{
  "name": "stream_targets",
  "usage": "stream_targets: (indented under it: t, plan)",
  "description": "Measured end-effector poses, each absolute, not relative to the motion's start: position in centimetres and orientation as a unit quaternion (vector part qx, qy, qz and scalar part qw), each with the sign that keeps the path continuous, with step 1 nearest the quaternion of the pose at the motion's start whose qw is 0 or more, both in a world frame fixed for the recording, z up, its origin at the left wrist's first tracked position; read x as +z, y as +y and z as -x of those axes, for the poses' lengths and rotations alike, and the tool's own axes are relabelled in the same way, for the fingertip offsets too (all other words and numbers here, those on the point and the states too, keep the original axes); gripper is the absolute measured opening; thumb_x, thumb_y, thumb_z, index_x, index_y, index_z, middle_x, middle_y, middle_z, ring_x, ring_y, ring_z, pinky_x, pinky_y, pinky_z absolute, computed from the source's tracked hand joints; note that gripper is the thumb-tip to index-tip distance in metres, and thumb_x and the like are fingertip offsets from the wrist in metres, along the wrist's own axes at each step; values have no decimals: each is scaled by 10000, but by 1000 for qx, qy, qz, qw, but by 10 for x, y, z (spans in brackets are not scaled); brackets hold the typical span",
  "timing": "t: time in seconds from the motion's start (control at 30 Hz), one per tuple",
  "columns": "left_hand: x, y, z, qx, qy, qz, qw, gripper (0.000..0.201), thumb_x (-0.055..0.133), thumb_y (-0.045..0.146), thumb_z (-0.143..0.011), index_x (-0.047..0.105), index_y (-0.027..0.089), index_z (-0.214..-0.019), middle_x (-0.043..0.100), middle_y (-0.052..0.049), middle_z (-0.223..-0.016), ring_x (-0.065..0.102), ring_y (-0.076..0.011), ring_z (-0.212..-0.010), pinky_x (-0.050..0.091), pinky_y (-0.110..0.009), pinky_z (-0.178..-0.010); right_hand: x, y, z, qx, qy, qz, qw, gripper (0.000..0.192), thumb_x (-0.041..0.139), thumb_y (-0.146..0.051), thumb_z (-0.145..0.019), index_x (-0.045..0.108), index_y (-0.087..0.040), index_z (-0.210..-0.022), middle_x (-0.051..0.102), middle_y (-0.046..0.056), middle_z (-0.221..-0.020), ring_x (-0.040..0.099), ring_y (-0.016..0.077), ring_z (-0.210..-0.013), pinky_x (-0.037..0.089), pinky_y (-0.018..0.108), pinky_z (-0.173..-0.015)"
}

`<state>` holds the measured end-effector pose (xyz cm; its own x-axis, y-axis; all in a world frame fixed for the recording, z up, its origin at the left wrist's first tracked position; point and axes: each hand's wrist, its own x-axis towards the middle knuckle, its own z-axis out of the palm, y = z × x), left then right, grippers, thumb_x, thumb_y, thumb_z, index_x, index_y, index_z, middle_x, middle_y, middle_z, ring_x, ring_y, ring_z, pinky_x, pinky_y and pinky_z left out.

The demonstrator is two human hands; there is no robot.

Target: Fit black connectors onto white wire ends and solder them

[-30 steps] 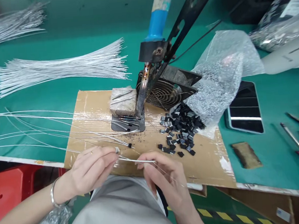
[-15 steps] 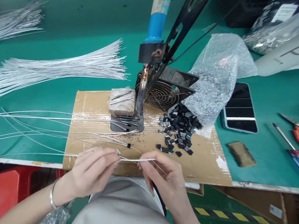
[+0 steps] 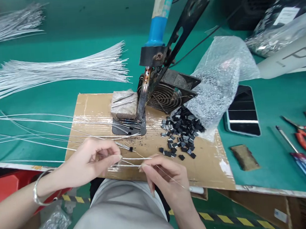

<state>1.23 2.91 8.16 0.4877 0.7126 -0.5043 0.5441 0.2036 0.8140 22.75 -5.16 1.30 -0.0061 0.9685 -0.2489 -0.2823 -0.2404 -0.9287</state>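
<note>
Both hands low at the cardboard's (image 3: 214, 166) near edge. Left hand (image 3: 93, 160), fingers curled, pinches thin wires (image 3: 131, 159) (two, it seems); right hand (image 3: 164, 178), palm down, pinches their other end. Hands near, not touching. Black chips (image 3: 181, 130) just beyond.

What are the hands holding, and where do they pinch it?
Thin white wires. The left hand and right hand pinch them with fingertips near the ends closest to the person.
</note>
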Motion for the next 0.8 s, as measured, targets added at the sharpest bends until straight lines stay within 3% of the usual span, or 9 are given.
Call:
stream_targets:
  t: [0.2, 0.47, 0.53, 0.6, 0.67, 0.8]
  plan:
    - [83, 29, -11, 70, 478, -648, 589, 292, 587, 372, -982, 656, 166, -786, 500, 37, -590, 379, -90, -515, 245, -200, -435, 22, -48, -224, 637, -263, 524, 500, 201, 810, -342, -839, 745, -192, -722, 673, -16, -627, 491, 40, -355, 364, 165, -375]
    - [85, 31, -9, 44, 471, -668, 574, 302, 549, 357, -1003, 632, 181, -772, 456, 51, -586, 368, -101, -528, 268, -223, -461, 18, -48, -228, 628, -312, 489, 519, 148, 773, -268, -878, 755, -207, -745, 672, -15, -736, 508, 30, -412, 409, 153, -400]
    - [86, 26, -12, 35, 481, -690, 540, 254, 529, 348, -1018, 644, 192, -854, 501, 47, -608, 420, -110, -539, 304, -232, -486, 16, -48, -229, 623, -344, 469, 523, 141, 752, -248, -906, 750, -213, -770, 656, -19, -744, 517, 38, -432, 427, 157, -407]
    - [89, 19, -17, 31, 487, -712, 504, 168, 520, 328, -1031, 644, 216, -1054, 598, 36, -692, 524, -128, -608, 376, -242, -560, 13, -47, -228, 610, -375, 460, 525, 137, 730, -225, -930, 740, -216, -793, 643, -24, -747, 530, 44, -445, 432, 162, -415]
    - [89, 10, -26, 37, 481, -732, 482, 217, 505, 291, -1043, 582, 254, -1242, 671, 22, -829, 599, -145, -718, 429, -258, -657, 12, -46, -225, 595, -391, 465, 526, 141, 716, -216, -944, 732, -216, -803, 634, -27, -739, 536, 50, -456, 431, 167, -421]
    - [82, 1, -40, 86, 470, -745, 465, 178, 447, 207, -1048, 608, 235, -1119, 665, 0, -901, 582, -144, -751, 432, -260, -671, 13, -46, -219, 582, -393, 483, 523, 152, 722, -242, -942, 728, -204, -795, 622, -26, -691, 524, 64, -454, 426, 183, -421]
